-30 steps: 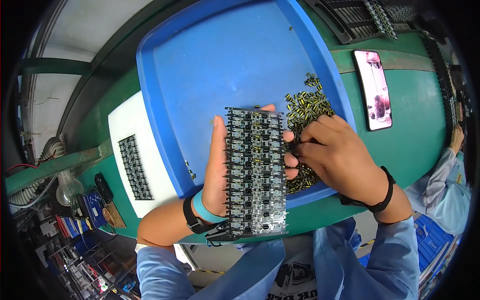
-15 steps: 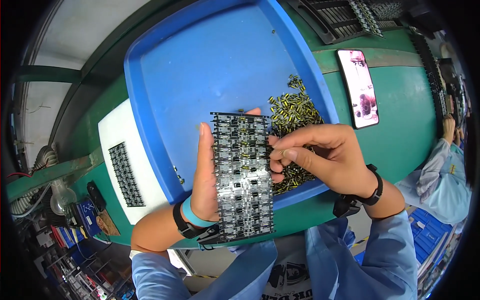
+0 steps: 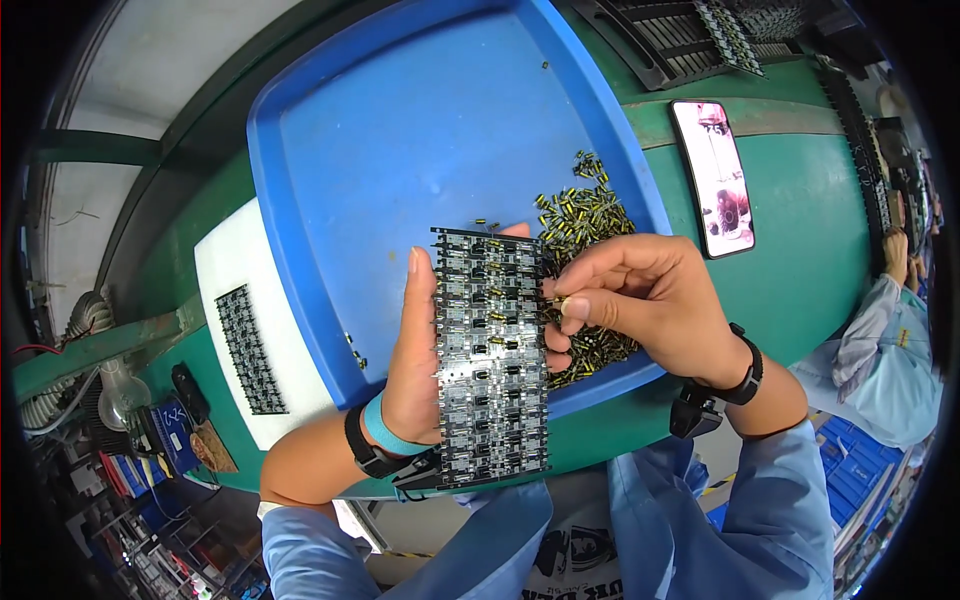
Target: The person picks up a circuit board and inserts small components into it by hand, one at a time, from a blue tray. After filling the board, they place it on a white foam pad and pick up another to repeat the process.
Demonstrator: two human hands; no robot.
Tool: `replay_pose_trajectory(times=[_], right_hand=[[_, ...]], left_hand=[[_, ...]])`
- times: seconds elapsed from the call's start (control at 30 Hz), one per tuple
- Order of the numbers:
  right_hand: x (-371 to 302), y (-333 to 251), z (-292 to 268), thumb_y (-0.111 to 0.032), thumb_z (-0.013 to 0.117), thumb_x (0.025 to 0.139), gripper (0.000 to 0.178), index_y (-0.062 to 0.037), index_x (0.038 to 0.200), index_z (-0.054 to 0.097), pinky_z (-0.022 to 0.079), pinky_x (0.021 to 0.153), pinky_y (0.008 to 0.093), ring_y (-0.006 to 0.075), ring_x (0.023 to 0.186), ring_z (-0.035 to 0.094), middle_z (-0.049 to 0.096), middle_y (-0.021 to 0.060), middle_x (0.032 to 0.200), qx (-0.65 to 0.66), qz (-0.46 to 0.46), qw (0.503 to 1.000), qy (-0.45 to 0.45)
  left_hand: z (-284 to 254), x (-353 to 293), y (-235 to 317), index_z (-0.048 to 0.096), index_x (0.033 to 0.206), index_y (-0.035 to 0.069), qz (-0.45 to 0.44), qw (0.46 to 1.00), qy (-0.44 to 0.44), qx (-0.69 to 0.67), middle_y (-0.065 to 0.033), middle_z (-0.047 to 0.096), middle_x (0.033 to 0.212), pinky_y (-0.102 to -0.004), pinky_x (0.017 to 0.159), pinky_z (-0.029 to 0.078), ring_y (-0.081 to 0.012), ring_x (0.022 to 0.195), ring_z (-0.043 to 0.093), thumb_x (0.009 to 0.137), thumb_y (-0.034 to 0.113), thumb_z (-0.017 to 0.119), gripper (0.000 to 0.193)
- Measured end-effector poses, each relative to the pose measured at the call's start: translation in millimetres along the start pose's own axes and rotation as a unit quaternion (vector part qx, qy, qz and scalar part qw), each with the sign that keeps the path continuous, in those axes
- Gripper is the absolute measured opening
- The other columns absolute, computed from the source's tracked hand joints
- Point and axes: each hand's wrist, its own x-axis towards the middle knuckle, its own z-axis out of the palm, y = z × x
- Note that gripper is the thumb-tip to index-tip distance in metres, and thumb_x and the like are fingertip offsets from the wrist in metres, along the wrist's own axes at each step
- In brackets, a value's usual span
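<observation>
A long circuit board panel (image 3: 492,400) with rows of small boards lies across my left hand (image 3: 408,365). That hand is closed round it, thumb along the left edge and fingertips showing past the right edge. Several small black-and-gold cylinders, which look like capacitors, stand in the panel's upper rows. At the panel's right edge, my right hand (image 3: 655,305) pinches with thumb and forefinger; what lies between the tips is too small to make out. Beneath and behind this hand is a heap of loose capacitors (image 3: 590,212) in the blue tray (image 3: 400,140).
A second panel (image 3: 252,350) rests on a white sheet (image 3: 222,250) at left. A lit phone (image 3: 715,180) lies right of the tray on the green table (image 3: 800,190). Dark racks (image 3: 665,45) stand at the far right. Another person's hand (image 3: 895,255) shows at the right edge.
The panel and my left hand have shifted slightly right. My right hand has turned a little and stays pinched near the panel's right edge.
</observation>
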Motion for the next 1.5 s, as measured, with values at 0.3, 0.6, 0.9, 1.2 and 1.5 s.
replay_pose_trajectory(times=[0.3,0.6,0.9,1.2,1.5], right_hand=[[1,-1,1,0.002,0.067,0.102,0.013,0.0065,0.114,0.071,0.059,0.081,0.0318,0.0175,0.090,0.072,0.076,0.0119,0.102,-0.022,0.023,0.999,0.017],[-2,-1,5,-0.001,0.067,0.103,0.011,0.0058,0.110,0.072,0.058,0.082,0.0313,0.0152,0.089,0.070,0.075,0.0094,0.101,-0.008,0.029,0.999,0.016],[-5,2,19,-0.004,0.086,0.082,0.021,-0.0018,0.101,0.077,0.053,0.078,0.0369,0.0230,0.080,0.064,0.072,0.0073,0.092,-0.430,-0.273,0.860,-0.038],[-9,11,25,-0.005,0.091,0.073,0.032,-0.0042,0.102,0.079,0.045,0.068,0.0351,0.0226,0.077,0.060,0.070,0.0049,0.091,-0.527,-0.358,0.770,-0.040],[-10,15,28,-0.006,0.091,0.071,0.032,-0.0036,0.100,0.078,0.045,0.067,0.0354,0.0234,0.078,0.061,0.068,0.0047,0.090,-0.569,-0.391,0.723,-0.022]], left_hand=[[7,1,0,0.035,0.164,0.012,-0.009,0.999,0.042,0.000,-0.0177,0.073,0.110,-0.0436,0.087,0.066,-0.0286,0.093,0.075,0.102,0.082,0.022,0.094],[6,0,-2,0.034,0.164,0.012,-0.008,0.999,0.044,0.021,-0.0167,0.072,0.113,-0.0466,0.090,0.065,-0.0290,0.095,0.075,0.102,0.082,0.022,0.094],[15,0,-4,0.037,0.161,0.008,0.063,0.991,0.063,0.104,-0.0115,0.069,0.125,-0.0356,0.099,0.058,-0.0211,0.108,0.070,0.109,0.072,0.023,0.083],[9,-2,-9,0.034,0.163,0.005,0.099,0.982,0.046,0.153,-0.0138,0.069,0.132,-0.0371,0.103,0.055,-0.0225,0.114,0.069,0.105,0.078,0.020,0.094],[7,-3,-9,0.031,0.164,0.005,0.106,0.970,0.042,0.214,-0.0134,0.070,0.132,-0.0369,0.102,0.056,-0.0222,0.111,0.069,0.103,0.081,0.022,0.098]])
